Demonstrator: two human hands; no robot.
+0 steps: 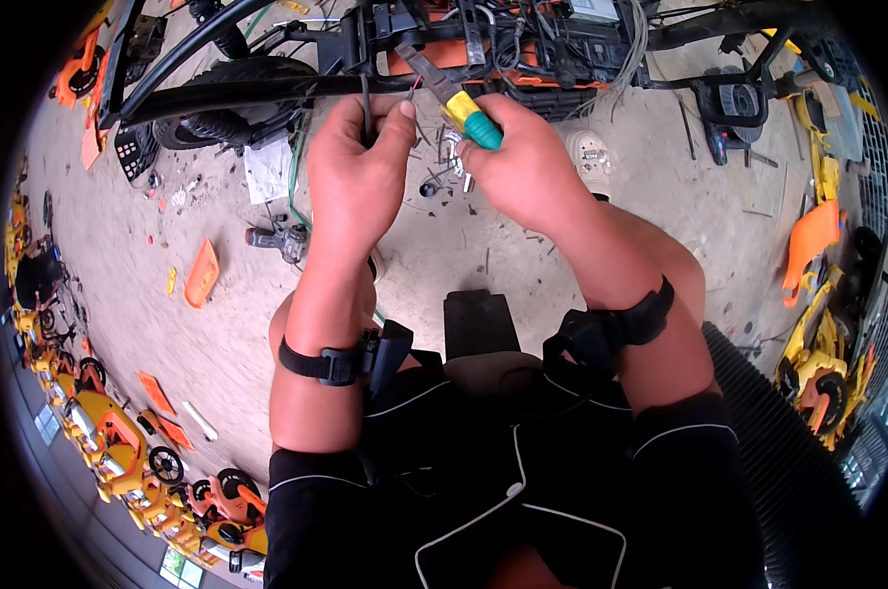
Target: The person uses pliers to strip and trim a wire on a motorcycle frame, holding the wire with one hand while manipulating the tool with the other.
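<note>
My left hand (357, 172) pinches a black cable (366, 93) that comes down from the vehicle frame. A thin red wire end (417, 84) shows just past its thumb and forefinger. In my right hand (534, 169) is a knife (460, 105) with a yellow and green handle, closed in the fingers. Its flat grey blade points up and left, close to the wire end; whether it touches the wire I cannot tell. Ahead of both hands stands a black vehicle frame (218, 99) with bundled wiring (512, 54) and orange panels inside.
A black tyre (230, 103) lies under the frame. On the floor are a power drill (285, 240), an orange plastic piece (201, 273), a white paper (268, 173) and small scraps. Yellow and orange vehicles (110, 437) line the left; orange and yellow parts (812, 245) stand at the right.
</note>
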